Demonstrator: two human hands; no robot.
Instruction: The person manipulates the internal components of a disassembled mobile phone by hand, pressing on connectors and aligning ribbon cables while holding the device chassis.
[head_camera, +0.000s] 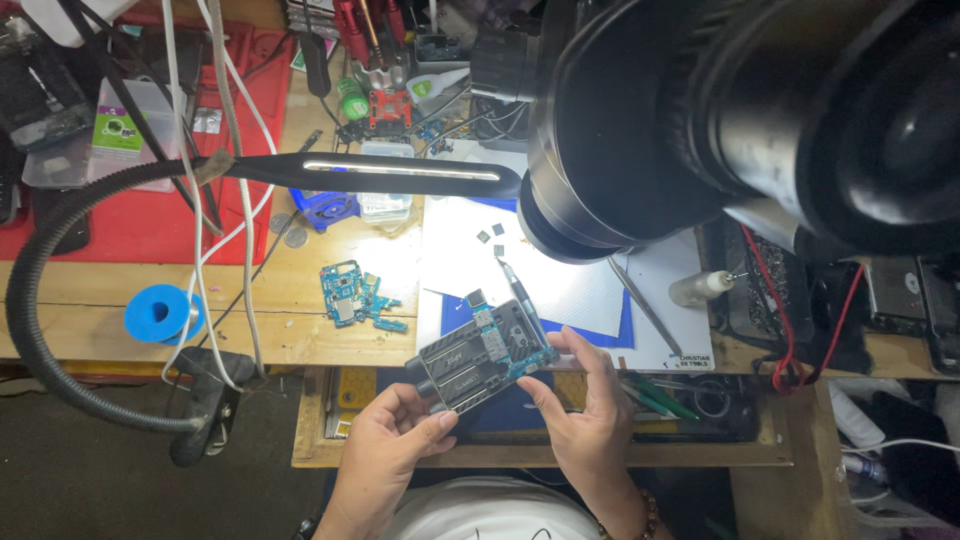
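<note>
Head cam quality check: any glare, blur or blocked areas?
Head view: the lamp bar glares white and washes out the white mat; the microscope looms dark and soft, blocking the upper right; both hands and the board holder are sharp.

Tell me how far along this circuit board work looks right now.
Done: a blue circuit board lies bare on the bench. In hand: left hand and right hand hold a dark board holder with a blue board clamped; a screwdriver sits alongside. Left: small chips remain loose on the white mat.

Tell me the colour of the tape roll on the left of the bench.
Blue; the tape roll shows in the head view.
</note>
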